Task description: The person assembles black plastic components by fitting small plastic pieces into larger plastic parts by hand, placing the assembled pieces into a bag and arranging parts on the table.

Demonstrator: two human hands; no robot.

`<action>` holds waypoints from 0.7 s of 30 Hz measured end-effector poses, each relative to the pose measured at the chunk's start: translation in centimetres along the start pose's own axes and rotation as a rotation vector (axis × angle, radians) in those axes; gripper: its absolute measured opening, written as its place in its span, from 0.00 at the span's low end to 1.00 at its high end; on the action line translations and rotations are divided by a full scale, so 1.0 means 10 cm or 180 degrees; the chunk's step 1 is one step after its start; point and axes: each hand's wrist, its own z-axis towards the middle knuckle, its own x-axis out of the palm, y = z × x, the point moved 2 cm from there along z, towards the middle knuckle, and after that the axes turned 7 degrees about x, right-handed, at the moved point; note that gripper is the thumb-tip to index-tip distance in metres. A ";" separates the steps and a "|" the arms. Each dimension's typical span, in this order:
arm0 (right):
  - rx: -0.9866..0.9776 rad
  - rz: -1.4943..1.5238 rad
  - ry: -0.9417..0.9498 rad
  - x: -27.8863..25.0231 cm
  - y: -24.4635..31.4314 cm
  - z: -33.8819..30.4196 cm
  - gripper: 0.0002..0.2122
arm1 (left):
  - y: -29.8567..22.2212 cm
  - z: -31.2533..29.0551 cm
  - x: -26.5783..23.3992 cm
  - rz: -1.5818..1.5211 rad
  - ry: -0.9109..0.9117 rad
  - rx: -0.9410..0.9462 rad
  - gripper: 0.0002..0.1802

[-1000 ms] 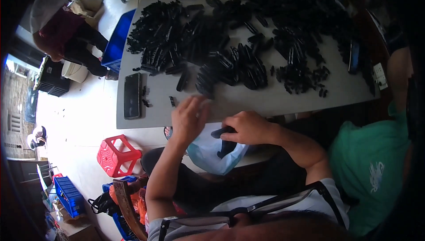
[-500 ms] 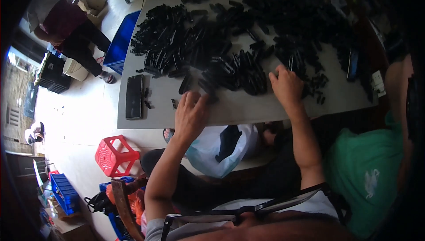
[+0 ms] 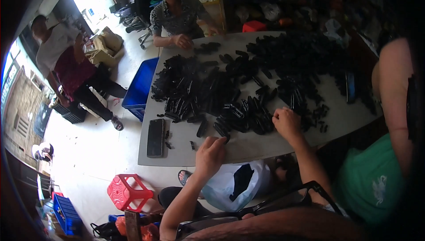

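A wide mass of long black plastic pieces [image 3: 254, 112] is heaped over the grey table. My left hand [image 3: 210, 154] is closed near the front edge, with a dark black plastic piece [image 3: 227, 138] at its fingertips, mostly hidden by the fingers. Several loose black pieces lie just beyond it, one of them a slim black piece [image 3: 202, 128] standing apart. At the front of the heap is my right hand [image 3: 288, 123], its fingers curled in beside the black pieces; whatever they pinch is hidden.
A dark phone [image 3: 155, 138] lies on the table's [image 3: 177, 154] left side, with tiny black bits beside it. A co-worker [image 3: 183, 15] sits across, another person [image 3: 75, 64] stands left, and a third in green [image 3: 372, 179] is at right. A blue bin [image 3: 141, 88] and red stool [image 3: 128, 192] stand left.
My view has tipped upward, bringing the co-worker opposite into sight. My left hand has turned and drawn slightly toward the front edge with the dark piece. My right hand has shifted slightly nearer.
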 end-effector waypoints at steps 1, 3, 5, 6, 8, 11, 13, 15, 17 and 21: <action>0.0050 -0.0004 0.0039 -0.01 -0.05 0.00 0.04 | -0.06 0.01 0.02 -0.0449 -0.0148 -0.0234 0.20; -0.0118 -0.0020 -0.0309 -0.02 -0.09 0.03 0.05 | -0.08 0.08 -0.03 -0.1018 -0.0246 -0.0557 0.18; -0.0119 -0.0046 -0.0253 -0.03 -0.05 0.07 0.05 | 0.02 0.03 0.01 -0.2061 -0.0307 -0.1151 0.18; -0.0208 -0.0107 -0.0268 -0.03 -0.02 0.07 0.06 | 0.08 -0.01 0.03 -0.3090 -0.0501 -0.1728 0.19; -0.0160 0.0007 -0.0321 -0.05 0.00 0.10 0.06 | 0.09 0.04 0.01 -0.3384 -0.0394 -0.1882 0.21; -0.0177 0.0498 -0.0470 -0.09 0.05 0.09 0.06 | 0.16 -0.05 0.04 -0.3878 -0.0293 -0.1672 0.21; -0.0207 0.0885 -0.0539 -0.13 0.11 0.03 0.05 | 0.09 -0.14 0.10 -0.4196 -0.0283 -0.1577 0.21; -0.0697 0.2039 -0.0644 -0.18 0.25 -0.07 0.05 | 0.12 -0.17 0.11 -0.4201 -0.0185 -0.1607 0.21; -0.0626 0.2329 -0.0377 -0.21 0.35 -0.20 0.04 | 0.08 -0.20 0.13 -0.4323 -0.0113 -0.1658 0.22; -0.0220 0.3526 0.0707 -0.32 0.55 -0.42 0.05 | 0.03 -0.14 0.13 -0.4375 -0.0102 -0.1671 0.21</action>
